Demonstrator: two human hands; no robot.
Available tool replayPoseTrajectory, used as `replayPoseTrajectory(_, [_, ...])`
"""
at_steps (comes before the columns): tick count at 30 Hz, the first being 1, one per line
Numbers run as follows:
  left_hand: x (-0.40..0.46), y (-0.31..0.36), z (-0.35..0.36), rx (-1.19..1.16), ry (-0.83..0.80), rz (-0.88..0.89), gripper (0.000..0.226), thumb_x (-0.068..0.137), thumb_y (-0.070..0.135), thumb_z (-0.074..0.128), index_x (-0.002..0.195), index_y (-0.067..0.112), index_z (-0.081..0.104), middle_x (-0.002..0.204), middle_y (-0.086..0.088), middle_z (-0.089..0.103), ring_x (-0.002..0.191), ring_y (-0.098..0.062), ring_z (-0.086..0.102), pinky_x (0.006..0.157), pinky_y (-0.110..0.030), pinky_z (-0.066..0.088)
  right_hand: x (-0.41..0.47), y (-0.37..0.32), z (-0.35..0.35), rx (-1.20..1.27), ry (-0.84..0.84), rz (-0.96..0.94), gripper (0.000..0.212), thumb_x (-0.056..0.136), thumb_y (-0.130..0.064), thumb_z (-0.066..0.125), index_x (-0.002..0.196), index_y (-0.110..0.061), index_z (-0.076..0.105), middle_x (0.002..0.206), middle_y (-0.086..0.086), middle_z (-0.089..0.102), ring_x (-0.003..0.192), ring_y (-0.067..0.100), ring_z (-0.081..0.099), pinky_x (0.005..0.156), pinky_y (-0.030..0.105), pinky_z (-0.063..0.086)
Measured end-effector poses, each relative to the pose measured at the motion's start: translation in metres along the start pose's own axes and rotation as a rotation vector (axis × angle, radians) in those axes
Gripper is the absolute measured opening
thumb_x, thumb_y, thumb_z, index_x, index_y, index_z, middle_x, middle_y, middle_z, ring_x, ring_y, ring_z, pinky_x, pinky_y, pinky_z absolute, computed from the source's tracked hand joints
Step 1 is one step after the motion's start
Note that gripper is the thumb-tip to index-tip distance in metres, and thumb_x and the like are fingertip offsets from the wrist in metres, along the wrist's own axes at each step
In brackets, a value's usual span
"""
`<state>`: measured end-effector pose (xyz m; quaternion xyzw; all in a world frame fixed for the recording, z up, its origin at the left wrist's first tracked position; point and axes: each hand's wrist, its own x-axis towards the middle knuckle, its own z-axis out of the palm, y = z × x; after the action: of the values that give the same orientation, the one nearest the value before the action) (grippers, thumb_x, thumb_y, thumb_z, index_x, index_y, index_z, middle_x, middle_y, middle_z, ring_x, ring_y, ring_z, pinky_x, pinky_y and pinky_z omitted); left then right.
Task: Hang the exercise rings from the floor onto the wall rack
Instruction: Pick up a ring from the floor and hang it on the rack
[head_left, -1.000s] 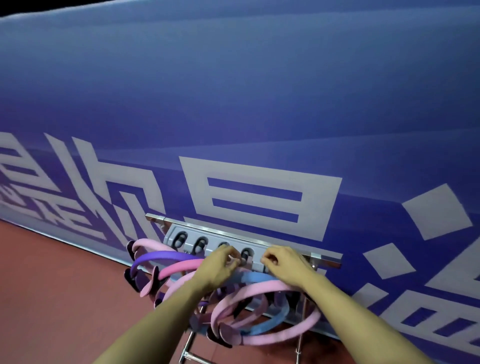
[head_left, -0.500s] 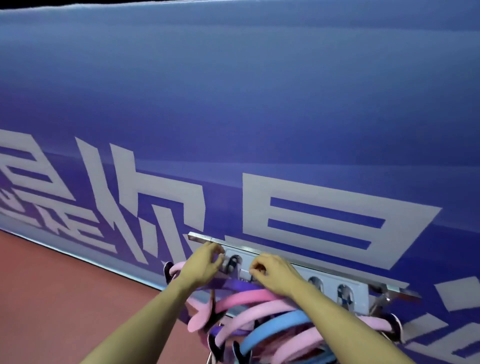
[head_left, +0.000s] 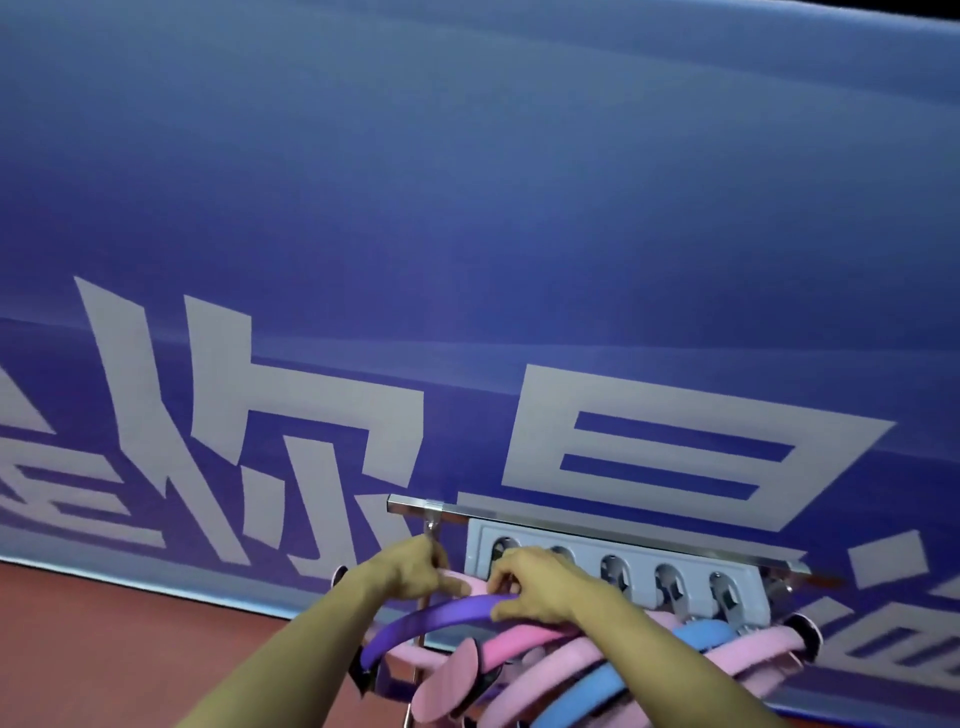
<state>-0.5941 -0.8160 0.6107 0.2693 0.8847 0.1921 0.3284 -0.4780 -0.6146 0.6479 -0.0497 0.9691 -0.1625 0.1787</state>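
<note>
A: Where are the rings?

B: Bunched under the rack (head_left: 618, 558), lower centre; purple ring (head_left: 431, 621) topmost at the left end.

A: Hands?

B: Left hand (head_left: 410, 571) and right hand (head_left: 535, 582) are both closed on a pale pink ring (head_left: 475, 586), held up at the leftmost hook, likely so it can be seated.

A: Floor?

B: No rings seen there.

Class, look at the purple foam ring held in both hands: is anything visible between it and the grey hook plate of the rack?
Nothing separate shows. The purple foam ring sits just below the grey hook plate, gripped by the left hand and right hand. The right hand itself covers the plate's nearest hooks.
</note>
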Motion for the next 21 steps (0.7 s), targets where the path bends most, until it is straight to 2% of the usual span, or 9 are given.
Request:
replayPoseTrajectory(2, [0.002, 0.002, -0.002, 0.025, -0.014, 0.013, 0.04, 0.079, 0.06, 0.073, 0.071, 0.021, 0.068, 0.066, 0.005, 0.059, 0.068, -0.017, 0.051, 0.061, -0.03, 0.039, -0.002, -0.002, 0.002, -0.003, 0.016, 0.012, 0.034, 0.077, -0.043, 0.076, 0.107, -0.029, 0.069, 0.103, -0.009, 0.071, 0.095, 0.014, 0.064, 0.078, 0.029, 0.05])
replayPoseTrajectory(5, [0.006, 0.008, -0.006, 0.111, -0.037, 0.012, 0.04, 0.08, 0.06, 0.073, 0.077, 0.021, 0.073, 0.063, 0.005, 0.057, 0.07, -0.02, 0.052, 0.065, -0.028, 0.04, -0.005, -0.004, 0.003, -0.022, 0.04, 0.019, 0.033, 0.077, -0.041, 0.074, 0.107, -0.029, 0.069, 0.102, -0.008, 0.071, 0.095, 0.016, 0.063, 0.074, 0.028, 0.046])
replayPoseTrajectory(12, [-0.002, 0.021, -0.007, 0.258, -0.079, -0.047, 0.05, 0.083, 0.068, 0.064, 0.076, 0.018, 0.067, 0.084, -0.003, 0.064, 0.079, -0.025, 0.057, 0.072, -0.033, 0.044, -0.012, -0.009, 0.002, -0.045, 0.047, 0.006, 0.033, 0.074, -0.039, 0.07, 0.106, -0.029, 0.07, 0.103, -0.006, 0.07, 0.095, 0.019, 0.062, 0.076, 0.03, 0.048])
replayPoseTrajectory(17, [-0.011, 0.024, -0.007, 0.221, -0.102, -0.049, 0.054, 0.085, 0.067, 0.061, 0.068, 0.016, 0.061, 0.08, -0.007, 0.061, 0.076, -0.027, 0.054, 0.072, -0.035, 0.043, -0.015, -0.01, 0.002, -0.045, 0.008, 0.011, 0.035, 0.073, -0.038, 0.068, 0.107, -0.032, 0.07, 0.099, -0.008, 0.071, 0.091, 0.02, 0.062, 0.077, 0.033, 0.053])
replayPoseTrajectory(21, [-0.014, 0.026, -0.007, 0.197, -0.137, -0.036, 0.053, 0.084, 0.068, 0.06, 0.07, 0.017, 0.065, 0.084, -0.007, 0.067, 0.077, -0.025, 0.056, 0.081, -0.04, 0.052, -0.016, -0.011, -0.003, -0.05, 0.003, 0.001, 0.034, 0.075, -0.04, 0.068, 0.108, -0.032, 0.071, 0.101, -0.006, 0.072, 0.092, 0.02, 0.062, 0.078, 0.034, 0.052])
